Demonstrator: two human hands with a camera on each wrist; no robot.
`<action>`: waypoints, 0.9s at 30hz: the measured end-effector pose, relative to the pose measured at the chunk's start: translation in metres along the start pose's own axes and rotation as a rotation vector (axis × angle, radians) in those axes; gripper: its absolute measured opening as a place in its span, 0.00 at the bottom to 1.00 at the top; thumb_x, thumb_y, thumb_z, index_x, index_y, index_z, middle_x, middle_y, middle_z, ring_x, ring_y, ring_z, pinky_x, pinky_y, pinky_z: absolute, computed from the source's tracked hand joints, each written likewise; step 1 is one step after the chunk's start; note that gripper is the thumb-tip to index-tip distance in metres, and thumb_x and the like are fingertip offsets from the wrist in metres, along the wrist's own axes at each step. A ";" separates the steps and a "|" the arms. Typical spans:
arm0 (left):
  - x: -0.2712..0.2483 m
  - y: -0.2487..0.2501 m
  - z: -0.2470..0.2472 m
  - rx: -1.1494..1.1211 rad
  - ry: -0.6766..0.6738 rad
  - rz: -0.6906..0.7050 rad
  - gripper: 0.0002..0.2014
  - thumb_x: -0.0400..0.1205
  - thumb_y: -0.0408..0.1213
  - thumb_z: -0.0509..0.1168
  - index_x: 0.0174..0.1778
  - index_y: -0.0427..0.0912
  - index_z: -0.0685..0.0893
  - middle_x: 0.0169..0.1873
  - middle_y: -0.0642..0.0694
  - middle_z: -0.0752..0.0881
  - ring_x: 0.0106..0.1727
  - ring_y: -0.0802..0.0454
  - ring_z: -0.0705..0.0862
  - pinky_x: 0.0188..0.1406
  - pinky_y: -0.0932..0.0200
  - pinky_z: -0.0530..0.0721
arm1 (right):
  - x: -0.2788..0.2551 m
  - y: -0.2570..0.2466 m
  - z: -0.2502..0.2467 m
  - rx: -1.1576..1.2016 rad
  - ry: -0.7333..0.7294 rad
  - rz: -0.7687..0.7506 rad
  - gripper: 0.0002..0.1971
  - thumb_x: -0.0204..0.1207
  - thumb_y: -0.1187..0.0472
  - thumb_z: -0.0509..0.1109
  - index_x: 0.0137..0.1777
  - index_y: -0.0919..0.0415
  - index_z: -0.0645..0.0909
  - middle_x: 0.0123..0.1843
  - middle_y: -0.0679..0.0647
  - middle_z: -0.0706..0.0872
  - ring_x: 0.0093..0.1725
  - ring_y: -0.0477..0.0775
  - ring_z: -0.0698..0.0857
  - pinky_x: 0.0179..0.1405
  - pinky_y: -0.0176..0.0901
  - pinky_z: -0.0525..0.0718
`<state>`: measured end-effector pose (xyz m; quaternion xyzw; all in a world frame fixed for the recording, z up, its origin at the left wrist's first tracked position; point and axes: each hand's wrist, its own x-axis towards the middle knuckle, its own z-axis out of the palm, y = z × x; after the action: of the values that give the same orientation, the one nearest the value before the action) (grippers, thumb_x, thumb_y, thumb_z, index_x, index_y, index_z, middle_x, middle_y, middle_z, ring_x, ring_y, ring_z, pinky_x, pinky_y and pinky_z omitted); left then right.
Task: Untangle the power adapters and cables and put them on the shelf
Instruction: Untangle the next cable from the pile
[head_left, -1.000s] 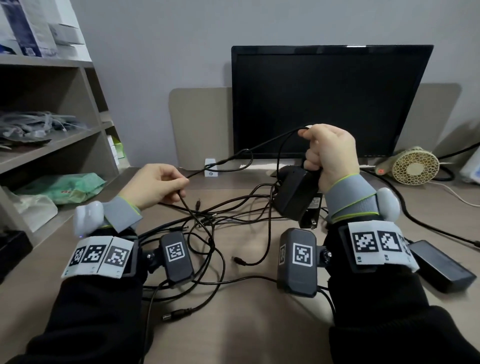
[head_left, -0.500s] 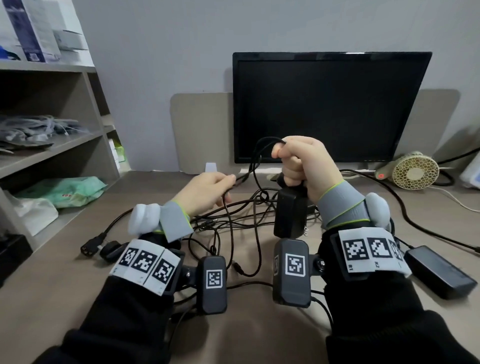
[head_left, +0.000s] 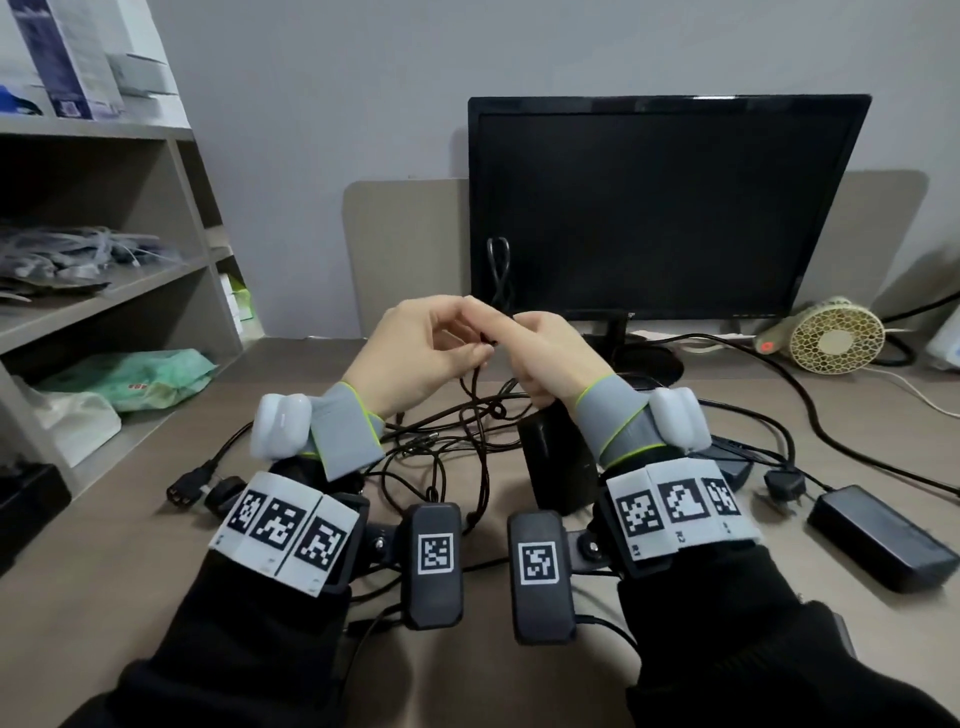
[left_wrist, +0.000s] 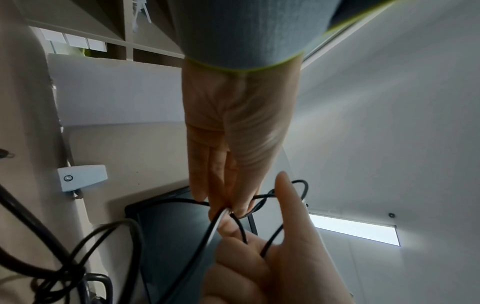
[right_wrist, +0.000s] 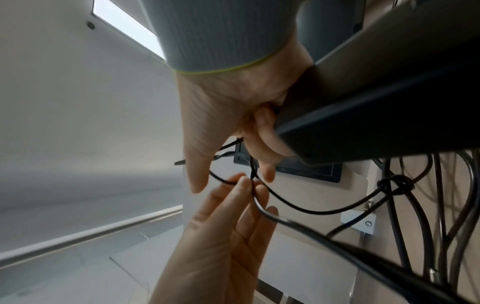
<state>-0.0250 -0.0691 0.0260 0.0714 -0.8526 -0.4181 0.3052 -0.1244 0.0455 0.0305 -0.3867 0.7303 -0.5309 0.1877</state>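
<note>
Two hands meet above the tangle of thin black cables (head_left: 467, 431) on the beige desk (head_left: 130, 545), in front of the black monitor (head_left: 670, 208). Only the right wrist view shows us the right hand (head_left: 545, 353) clamping the black rectangular power adapter (right_wrist: 376, 115) with curled lower fingers, forefinger extended. Left hand (head_left: 415, 353) pinches a thin cable loop (left_wrist: 262, 201), fingers nearly straight. Grey shelf (head_left: 104, 296) stands left, well apart; bare desk lies between. A second black adapter brick (head_left: 878, 535) sits at the right.

Both raised, the left hand (head_left: 421, 353) pinches, its fingertips meeting the right hand (head_left: 545, 353), curled with forefinger extended.
</note>
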 end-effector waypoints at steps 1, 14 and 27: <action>-0.001 0.000 0.001 0.043 -0.005 0.005 0.07 0.71 0.37 0.72 0.44 0.43 0.87 0.37 0.45 0.89 0.38 0.52 0.87 0.48 0.51 0.86 | 0.001 0.001 0.001 -0.009 0.005 -0.002 0.25 0.69 0.31 0.65 0.39 0.55 0.73 0.23 0.47 0.65 0.18 0.46 0.63 0.18 0.35 0.61; 0.000 -0.003 -0.004 -0.045 0.093 -0.107 0.06 0.76 0.34 0.73 0.38 0.44 0.82 0.33 0.43 0.88 0.32 0.54 0.86 0.33 0.61 0.85 | -0.001 -0.001 0.001 -0.081 -0.154 -0.091 0.17 0.82 0.62 0.54 0.31 0.56 0.72 0.21 0.51 0.71 0.12 0.43 0.61 0.13 0.29 0.60; -0.006 -0.003 -0.046 -0.133 0.313 -0.009 0.12 0.85 0.25 0.57 0.42 0.47 0.76 0.32 0.48 0.81 0.32 0.62 0.83 0.36 0.60 0.85 | 0.003 0.012 -0.015 -0.019 -0.127 -0.099 0.13 0.84 0.62 0.57 0.38 0.54 0.76 0.22 0.46 0.68 0.14 0.38 0.62 0.11 0.28 0.59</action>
<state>0.0055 -0.0997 0.0420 0.1191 -0.7647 -0.4589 0.4365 -0.1411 0.0541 0.0256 -0.4572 0.7017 -0.5071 0.2035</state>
